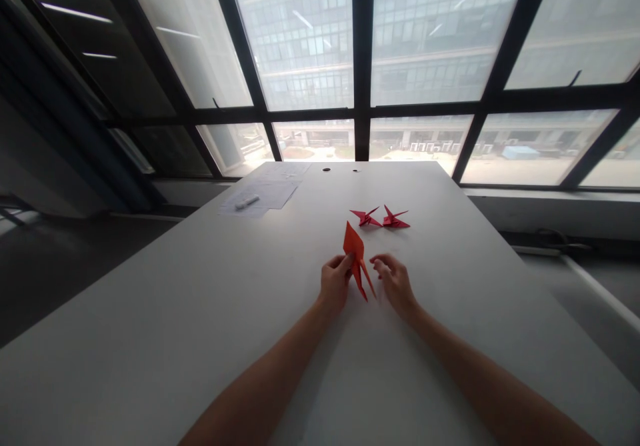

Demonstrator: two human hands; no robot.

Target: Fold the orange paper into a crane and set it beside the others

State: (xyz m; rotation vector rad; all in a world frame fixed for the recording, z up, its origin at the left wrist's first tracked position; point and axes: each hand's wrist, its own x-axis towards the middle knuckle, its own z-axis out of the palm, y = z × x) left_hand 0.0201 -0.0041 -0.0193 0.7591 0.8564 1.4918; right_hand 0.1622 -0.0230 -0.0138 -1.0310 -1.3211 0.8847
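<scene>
My left hand (pixel 336 281) pinches a piece of orange folded origami paper (pixel 354 241) between thumb and fingers. A wide pointed flap of it rises at the top, and two narrow points hang downward, spread a little apart. My right hand (pixel 395 279) is just to the right of the paper, with its fingers loosely bent and nothing seen in them; a small gap separates the fingertips from the paper. Beyond both hands, two red origami cranes, a left one (pixel 367 218) and a right one (pixel 395 219), lie side by side on the table.
The white table (pixel 225 299) runs up to large dark-framed windows (pixel 362 66). Printed paper sheets (pixel 280 194) lie at its far left, with a white marker-like stick (pixel 247 201) on top. Two small holes are near the far edge. A dark curtain (pixel 75 113) hangs at left.
</scene>
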